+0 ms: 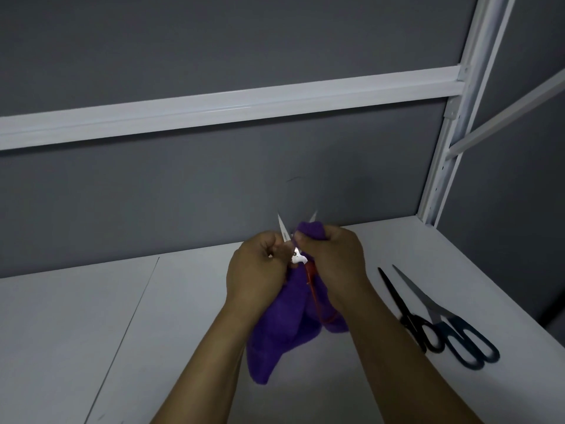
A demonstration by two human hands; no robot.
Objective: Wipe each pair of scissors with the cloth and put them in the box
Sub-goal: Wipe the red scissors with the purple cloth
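Now | scissors (298, 258) upright, blades splayed, tips upward | cloth (281, 332) on 1 blade

No text, label, brand, number or sign can be read. A faint dark mark sits on the left blade of the open scissors (285, 234), but it is too small and blurred to make out.
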